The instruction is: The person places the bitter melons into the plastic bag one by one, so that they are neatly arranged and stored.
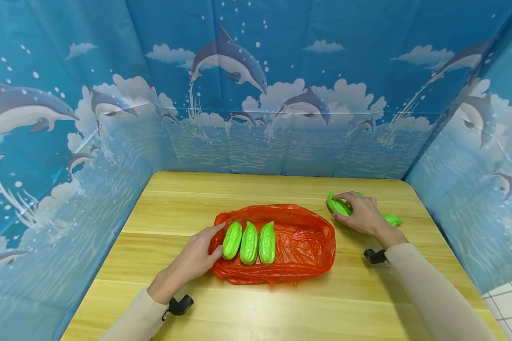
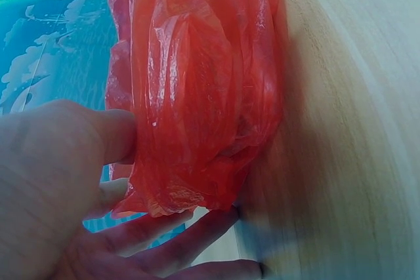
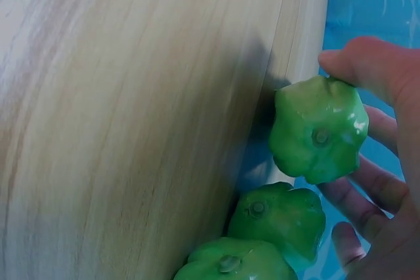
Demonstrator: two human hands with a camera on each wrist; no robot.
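Note:
My left hand [image 1: 196, 253] holds the left rim of a red plastic bag [image 1: 303, 272], thumb and index finger at its edge. In the left wrist view the remaining fingers spread below the bag's end. Three green bitter melons [image 1: 249, 242] lie side by side, lengthwise away from me, in the left half of the open bag. Off to the right, my right hand [image 1: 361, 215] grips another bitter melon [image 1: 338, 205] between thumb and fingers. Two more bitter melons [image 3: 279, 221] lie close by in the right wrist view, partly hidden by the hand in the head view.
A wooden table [image 1: 170, 203] carries everything. Blue dolphin-print curtains [image 1: 256, 142] stand along its back and both sides. A small black wrist camera [image 1: 180, 305] sits on the left wrist, and another black camera [image 1: 375, 256] on the right.

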